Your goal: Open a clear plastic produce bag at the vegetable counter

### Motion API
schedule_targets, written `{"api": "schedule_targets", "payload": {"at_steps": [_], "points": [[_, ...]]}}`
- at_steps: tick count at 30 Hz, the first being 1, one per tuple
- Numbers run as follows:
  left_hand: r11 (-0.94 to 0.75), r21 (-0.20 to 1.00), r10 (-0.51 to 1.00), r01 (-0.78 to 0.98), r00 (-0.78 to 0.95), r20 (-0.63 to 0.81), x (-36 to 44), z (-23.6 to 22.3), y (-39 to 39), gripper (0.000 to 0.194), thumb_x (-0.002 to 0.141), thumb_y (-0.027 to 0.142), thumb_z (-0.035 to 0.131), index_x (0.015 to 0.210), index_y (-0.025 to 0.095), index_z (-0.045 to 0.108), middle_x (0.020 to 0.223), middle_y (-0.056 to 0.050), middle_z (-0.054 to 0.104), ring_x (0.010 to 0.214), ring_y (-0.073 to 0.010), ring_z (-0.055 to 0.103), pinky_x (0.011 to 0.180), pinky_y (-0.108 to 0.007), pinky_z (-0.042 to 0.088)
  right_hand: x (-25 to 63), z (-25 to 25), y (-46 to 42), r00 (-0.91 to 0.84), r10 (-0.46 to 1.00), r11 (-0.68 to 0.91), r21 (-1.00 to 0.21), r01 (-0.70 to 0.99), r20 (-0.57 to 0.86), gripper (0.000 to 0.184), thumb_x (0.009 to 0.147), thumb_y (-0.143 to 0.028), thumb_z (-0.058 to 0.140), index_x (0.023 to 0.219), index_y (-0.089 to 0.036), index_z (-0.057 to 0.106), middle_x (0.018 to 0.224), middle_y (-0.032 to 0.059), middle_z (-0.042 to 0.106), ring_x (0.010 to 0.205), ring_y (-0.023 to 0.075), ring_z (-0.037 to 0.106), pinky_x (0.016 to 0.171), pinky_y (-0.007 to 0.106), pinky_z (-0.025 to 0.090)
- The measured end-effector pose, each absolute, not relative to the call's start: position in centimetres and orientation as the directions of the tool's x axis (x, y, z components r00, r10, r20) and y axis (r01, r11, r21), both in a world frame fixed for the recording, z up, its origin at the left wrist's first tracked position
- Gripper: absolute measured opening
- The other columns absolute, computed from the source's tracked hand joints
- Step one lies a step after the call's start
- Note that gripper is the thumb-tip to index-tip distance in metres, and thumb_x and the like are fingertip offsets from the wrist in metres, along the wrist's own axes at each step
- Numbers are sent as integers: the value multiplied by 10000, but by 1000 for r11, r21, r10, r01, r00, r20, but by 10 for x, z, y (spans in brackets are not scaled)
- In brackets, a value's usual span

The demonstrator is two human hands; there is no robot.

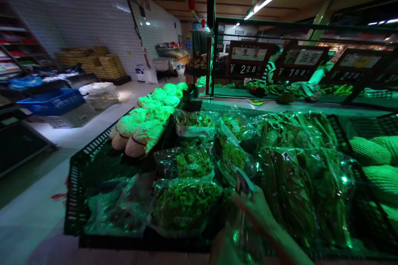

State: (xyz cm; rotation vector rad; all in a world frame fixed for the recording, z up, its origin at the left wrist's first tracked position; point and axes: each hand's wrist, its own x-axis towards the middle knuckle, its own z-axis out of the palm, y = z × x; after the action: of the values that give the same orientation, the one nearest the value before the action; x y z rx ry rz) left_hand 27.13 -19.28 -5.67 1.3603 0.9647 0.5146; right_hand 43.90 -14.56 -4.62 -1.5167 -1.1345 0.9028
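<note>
My right hand (258, 211) reaches in from the bottom right and pinches the top of a clear plastic bag of greens (244, 182), which hangs down in front of the display. A dim shape at the bottom edge, likely my left hand (222, 250), sits under that bag; its fingers are too dark to read. Right in front lie bagged curly lettuce (186, 203) and more bagged leafy greens (298, 174) piled in a black slotted crate (74, 182).
Napa cabbages (146, 126) are stacked at the crate's far left, netted pale produce (376, 161) at the right. Price signs (248, 60) hang over a back counter. A blue basket (52, 101) and shelves line the aisle floor (37, 198) on the left.
</note>
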Motion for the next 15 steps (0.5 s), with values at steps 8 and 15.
{"api": "schedule_targets", "payload": {"at_steps": [8, 15], "points": [[3, 997, 864, 75, 502, -41, 297, -22, -109, 862, 666, 508, 969, 1382, 207, 596, 1222, -122, 818, 1107, -351, 775, 946, -413, 633, 469, 19, -37, 311, 948, -9, -977, 214, 59, 339, 691, -477, 810, 784, -177, 684, 667, -14, 583, 671, 174, 515, 632, 317, 409], [-20, 998, 864, 60, 503, -12, 312, -22, -84, 929, 658, 543, 973, 1435, 214, 583, 1358, -163, 770, 1239, -399, 731, 1006, -445, 619, 483, 33, -19, 379, 917, 30, -968, 251, 126, 264, 685, -418, 744, 718, -217, 576, 640, -59, 481, 642, 140, 430, 623, 300, 359]]}}
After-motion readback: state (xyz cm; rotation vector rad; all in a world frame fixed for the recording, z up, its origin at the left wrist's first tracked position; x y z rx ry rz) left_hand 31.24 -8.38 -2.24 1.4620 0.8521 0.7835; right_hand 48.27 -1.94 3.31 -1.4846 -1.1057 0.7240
